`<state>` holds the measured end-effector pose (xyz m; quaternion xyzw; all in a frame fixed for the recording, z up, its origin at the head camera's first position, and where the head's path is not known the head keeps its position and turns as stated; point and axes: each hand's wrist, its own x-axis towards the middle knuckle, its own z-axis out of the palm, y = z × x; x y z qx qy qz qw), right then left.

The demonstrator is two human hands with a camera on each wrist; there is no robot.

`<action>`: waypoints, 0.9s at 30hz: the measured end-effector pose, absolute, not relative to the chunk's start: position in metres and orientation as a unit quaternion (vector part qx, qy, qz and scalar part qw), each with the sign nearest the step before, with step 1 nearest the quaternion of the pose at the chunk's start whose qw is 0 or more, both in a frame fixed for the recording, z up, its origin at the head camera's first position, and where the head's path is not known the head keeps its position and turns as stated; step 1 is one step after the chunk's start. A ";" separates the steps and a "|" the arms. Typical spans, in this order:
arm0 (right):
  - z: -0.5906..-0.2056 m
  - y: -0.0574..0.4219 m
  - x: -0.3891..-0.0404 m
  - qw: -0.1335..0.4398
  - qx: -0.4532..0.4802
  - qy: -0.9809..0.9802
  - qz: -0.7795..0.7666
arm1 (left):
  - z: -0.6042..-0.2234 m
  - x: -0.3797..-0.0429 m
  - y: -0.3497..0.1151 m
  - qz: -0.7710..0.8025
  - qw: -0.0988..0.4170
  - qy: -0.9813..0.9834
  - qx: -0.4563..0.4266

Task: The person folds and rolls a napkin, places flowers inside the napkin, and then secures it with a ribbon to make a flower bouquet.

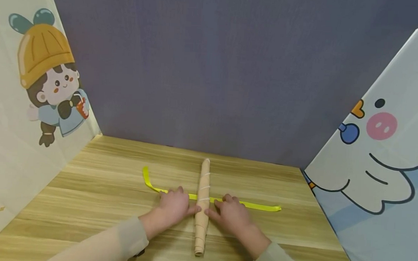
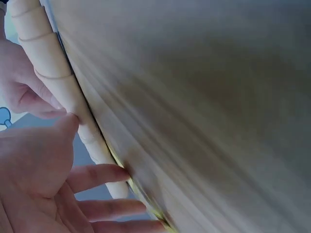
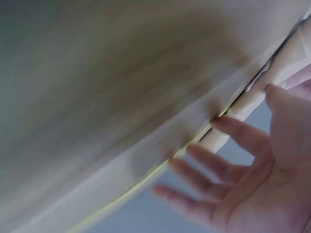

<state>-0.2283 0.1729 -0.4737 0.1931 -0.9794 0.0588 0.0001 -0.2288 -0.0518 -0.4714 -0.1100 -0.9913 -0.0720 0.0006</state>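
A long beige roll [image 1: 201, 219], wound in overlapping layers, lies lengthwise on the wooden table. Beneath its middle a yellow ribbon [image 1: 261, 206] runs crosswise, its two ends spread to either side. My left hand [image 1: 173, 207] rests at the roll's left, thumb against its side; the other fingers [image 2: 112, 208] reach down by the ribbon. From the right, my right hand [image 1: 234, 215] mirrors it, with the thumb touching the roll and the spread fingers [image 3: 204, 165] close to the ribbon. Neither hand curls around the roll.
The wooden table [image 1: 104, 203] ends at a dark grey back panel [image 1: 204, 75]. Printed cartoon panels stand at the left [image 1: 5, 137] and right [image 1: 403, 174] sides.
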 end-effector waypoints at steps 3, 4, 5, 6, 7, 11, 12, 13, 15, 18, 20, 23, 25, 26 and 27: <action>-0.473 0.171 -0.224 -0.012 0.169 -0.983 0.076 | -0.472 -0.224 -0.051 -0.054 -0.006 -0.993 -0.102; -0.473 0.171 -0.222 -0.014 0.163 -0.983 0.083 | -0.472 -0.223 -0.051 -0.050 -0.006 -0.994 -0.098; -0.472 0.171 -0.221 -0.017 0.157 -0.983 0.091 | -0.472 -0.222 -0.051 -0.046 -0.008 -0.994 -0.096; -0.472 0.171 -0.220 -0.019 0.153 -0.983 0.097 | -0.472 -0.221 -0.052 -0.044 -0.009 -0.994 -0.095; -0.472 0.171 -0.219 -0.021 0.151 -0.983 0.102 | -0.471 -0.221 -0.053 -0.045 -0.010 -0.995 -0.094; -0.472 0.171 -0.218 -0.024 0.150 -0.983 0.108 | -0.471 -0.222 -0.058 -0.055 -0.012 -0.994 -0.098; -0.472 0.172 -0.219 -0.023 0.151 -0.982 0.107 | -0.471 -0.223 -0.060 -0.059 -0.010 -0.993 -0.101; -0.473 0.172 -0.219 -0.023 0.152 -0.982 0.107 | -0.472 -0.225 -0.061 -0.066 -0.007 -0.992 -0.103; -0.473 0.173 -0.221 -0.022 0.152 -0.982 0.106 | -0.473 -0.228 -0.064 -0.084 -0.006 -0.991 -0.108; -0.475 0.176 -0.226 -0.026 0.153 -0.981 0.115 | -0.474 -0.235 -0.069 -0.123 -0.021 -0.986 -0.114; -0.475 0.178 -0.229 -0.031 0.152 -0.980 0.125 | -0.475 -0.239 -0.074 -0.147 -0.033 -0.982 -0.116; -0.475 0.179 -0.232 -0.036 0.150 -0.979 0.135 | -0.477 -0.244 -0.078 -0.166 -0.042 -0.977 -0.123; -0.475 0.179 -0.233 -0.034 0.149 -0.980 0.131 | -0.479 -0.245 -0.079 -0.167 -0.041 -0.977 -0.125; -0.475 0.179 -0.233 -0.031 0.148 -0.980 0.130 | -0.479 -0.245 -0.079 -0.168 -0.040 -0.977 -0.124; -0.475 0.179 -0.233 -0.026 0.149 -0.980 0.127 | -0.479 -0.245 -0.079 -0.170 -0.039 -0.977 -0.123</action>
